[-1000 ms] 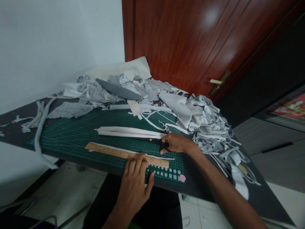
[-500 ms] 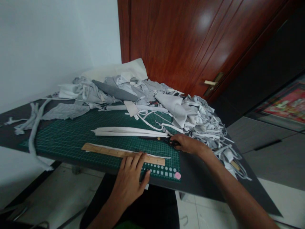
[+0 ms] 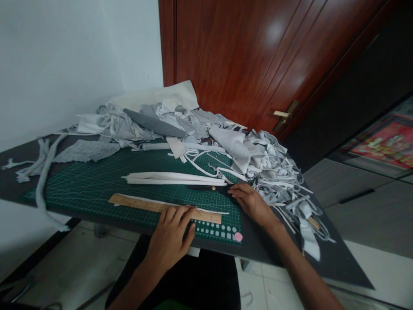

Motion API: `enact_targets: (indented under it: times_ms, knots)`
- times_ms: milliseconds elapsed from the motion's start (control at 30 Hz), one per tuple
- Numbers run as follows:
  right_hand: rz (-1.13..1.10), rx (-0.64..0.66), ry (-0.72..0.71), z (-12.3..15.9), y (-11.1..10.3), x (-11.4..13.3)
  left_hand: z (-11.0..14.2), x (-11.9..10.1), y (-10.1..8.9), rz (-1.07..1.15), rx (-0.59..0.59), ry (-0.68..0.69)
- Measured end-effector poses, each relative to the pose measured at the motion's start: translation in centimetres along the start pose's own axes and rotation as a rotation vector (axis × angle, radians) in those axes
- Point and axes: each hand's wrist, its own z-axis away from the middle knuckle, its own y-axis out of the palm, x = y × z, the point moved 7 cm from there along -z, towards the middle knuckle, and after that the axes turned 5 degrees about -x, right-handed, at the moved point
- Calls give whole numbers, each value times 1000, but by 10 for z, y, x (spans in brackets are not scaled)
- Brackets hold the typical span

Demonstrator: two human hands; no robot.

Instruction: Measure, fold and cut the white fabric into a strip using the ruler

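My left hand (image 3: pixel 171 234) lies flat with its fingers spread on the right end of a wooden ruler (image 3: pixel 138 203), which rests on a green cutting mat (image 3: pixel 93 185). A thin white fabric strip (image 3: pixel 211 211) runs along the ruler's far edge. My right hand (image 3: pixel 251 201) rests on the mat's right side, fingers stretched over the handles of black scissors (image 3: pixel 206 188) that lie flat on the mat. Just beyond the blades lie long folded white strips (image 3: pixel 167 178).
A big heap of grey and white fabric scraps (image 3: pixel 200 129) covers the back and right of the dark table (image 3: pixel 284 254), with strips hanging over its edges. A small pink round piece (image 3: pixel 238 237) sits at the mat's corner. A brown door (image 3: pixel 241 56) stands behind.
My right hand drew the scissors to the right, off the folded strips, and its grip has loosened to fingers lying over the handles. My left hand stayed on the ruler.
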Motion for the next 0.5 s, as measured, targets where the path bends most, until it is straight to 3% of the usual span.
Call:
enact_targets:
  times_ms: [67,200,300,500]
  knots:
    - [-34,11,-30,1,-2,18,0,0,0,6,-1,-9]
    - [-74,174,-89,4,7,42,0,0,0,-3,1,-10]
    - [-49,214,-79,7,15,41,1,-1,1,-8,2,-1]
    - [5,163,-47,3,16,35,1,0,0,1,-16,-17]
